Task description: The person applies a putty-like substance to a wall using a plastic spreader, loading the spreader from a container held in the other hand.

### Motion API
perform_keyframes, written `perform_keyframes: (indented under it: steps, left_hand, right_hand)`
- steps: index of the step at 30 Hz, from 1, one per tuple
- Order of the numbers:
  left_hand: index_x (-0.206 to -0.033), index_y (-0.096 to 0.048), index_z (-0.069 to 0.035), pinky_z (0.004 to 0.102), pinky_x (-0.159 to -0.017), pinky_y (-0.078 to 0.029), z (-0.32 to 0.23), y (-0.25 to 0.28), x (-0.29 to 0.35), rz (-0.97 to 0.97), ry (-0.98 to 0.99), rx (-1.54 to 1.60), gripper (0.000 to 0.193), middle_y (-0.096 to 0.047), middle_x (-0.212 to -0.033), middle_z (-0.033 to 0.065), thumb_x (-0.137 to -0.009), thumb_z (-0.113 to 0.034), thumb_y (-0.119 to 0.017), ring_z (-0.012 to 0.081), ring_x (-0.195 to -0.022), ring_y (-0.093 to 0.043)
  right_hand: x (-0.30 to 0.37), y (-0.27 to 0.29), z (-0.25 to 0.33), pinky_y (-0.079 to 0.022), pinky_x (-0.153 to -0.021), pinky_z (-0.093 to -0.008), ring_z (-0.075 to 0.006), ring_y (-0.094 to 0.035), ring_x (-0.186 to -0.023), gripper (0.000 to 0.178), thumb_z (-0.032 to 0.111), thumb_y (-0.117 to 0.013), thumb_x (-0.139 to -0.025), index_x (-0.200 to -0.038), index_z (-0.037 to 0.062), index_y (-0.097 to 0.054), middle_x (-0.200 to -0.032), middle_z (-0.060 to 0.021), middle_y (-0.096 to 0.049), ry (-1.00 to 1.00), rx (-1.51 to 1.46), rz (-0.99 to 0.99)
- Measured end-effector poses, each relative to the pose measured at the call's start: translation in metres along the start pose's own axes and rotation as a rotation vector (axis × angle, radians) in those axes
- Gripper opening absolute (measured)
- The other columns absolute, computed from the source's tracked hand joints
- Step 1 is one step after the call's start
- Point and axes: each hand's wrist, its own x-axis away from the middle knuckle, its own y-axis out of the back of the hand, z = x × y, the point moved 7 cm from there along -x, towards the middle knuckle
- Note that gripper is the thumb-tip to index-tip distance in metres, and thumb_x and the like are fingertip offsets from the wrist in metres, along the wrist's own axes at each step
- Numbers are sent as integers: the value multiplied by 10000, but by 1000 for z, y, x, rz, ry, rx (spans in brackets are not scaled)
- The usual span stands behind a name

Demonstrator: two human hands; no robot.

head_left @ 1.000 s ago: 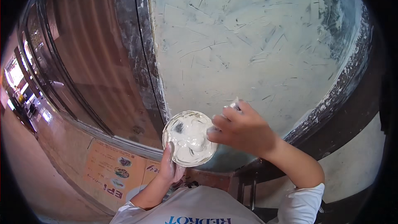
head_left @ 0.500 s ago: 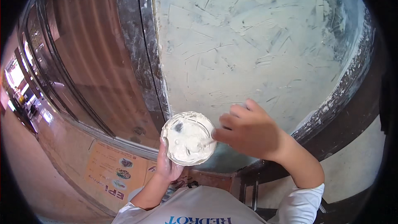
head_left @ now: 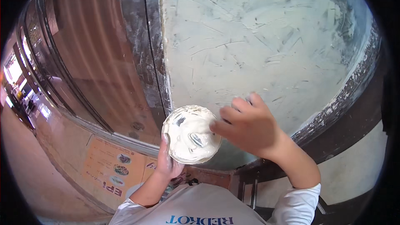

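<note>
My left hand (head_left: pixel 166 164) grips a round tub (head_left: pixel 192 162) from its left side and below. Whitish paste (head_left: pixel 181 139) fills the tub, with dark patches showing in it, and crusts its rim. My right hand (head_left: pixel 255 129) is at the tub's right edge, its fingers curled and the thumb side toward the paste. Whatever those fingers hold is too blurred to make out. Beyond both hands rises a pale panel (head_left: pixel 250 58) smeared with a whitish coat, full of streaks, scratches and greyish patches.
A dark frame strip (head_left: pixel 146 37) borders the panel on the left, beside a brown glossy pane (head_left: pixel 91 50). A dark curved edge (head_left: pixel 339 116) runs along the right. Flattened orange cardboard (head_left: pixel 100 160) lies on the floor at lower left. Dark thin bars (head_left: pixel 254 193) show near my body.
The paste has been stirred: its surface marks differ, with a dark streak now near the middle. The tub has shifted slightly up. My right hand has moved only a little.
</note>
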Motion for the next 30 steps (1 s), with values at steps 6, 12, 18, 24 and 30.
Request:
perform_keyframes:
  steps: [6, 12, 18, 24, 30]
  left_hand:
    - [-1514, -220, -53, 466, -1137, -346, 7, 5, -1, 53, 74, -79, 723, -354, -1519, 158, -1003, -545, -362, 305, -1370, -403]
    - [-1509, -232, -43, 463, -1138, -340, 1, 2, -1, 56, 66, -102, 707, -368, -1512, 160, -1013, -535, -336, 301, -1367, -409]
    - [-1475, -325, -43, 460, -1102, -391, -2, 11, -3, 30, 109, 5, 662, -443, -1453, 179, -1014, -517, -360, 318, -1312, -470]
    - [-1519, -221, -65, 449, -1148, -329, 13, 1, 5, 34, 156, -125, 688, -359, -1521, 144, -1020, -529, -316, 287, -1376, -398]
    - [-1506, -258, -61, 449, -1144, -332, 5, 7, 6, 21, 85, -76, 682, -373, -1511, 142, -1018, -533, -318, 287, -1376, -395]
  right_hand:
    - [1, -7, 11, -357, -649, -325, -132, -500, -746, 78, 228, -617, -771, -820, 289, -617, -767, 64, -492, 27, -34, 19]
    - [-6, 4, 13, -373, -674, -327, -134, -515, -775, 79, 207, -604, -784, -836, 266, -607, -767, 51, -497, -7, 9, 15]
    - [10, -3, 25, -366, -701, -338, -136, -515, -806, 103, 212, -604, -792, -870, 280, -610, -813, 57, -513, 76, -65, 70]
    - [-7, -9, 21, -352, -659, -341, -141, -513, -749, 102, 237, -626, -786, -886, 259, -622, -800, 49, -507, -24, -57, 13]
    - [-12, 11, 9, -379, -652, -337, -160, -543, -706, 31, 199, -631, -770, -788, 212, -609, -722, 23, -506, -141, 114, -34]
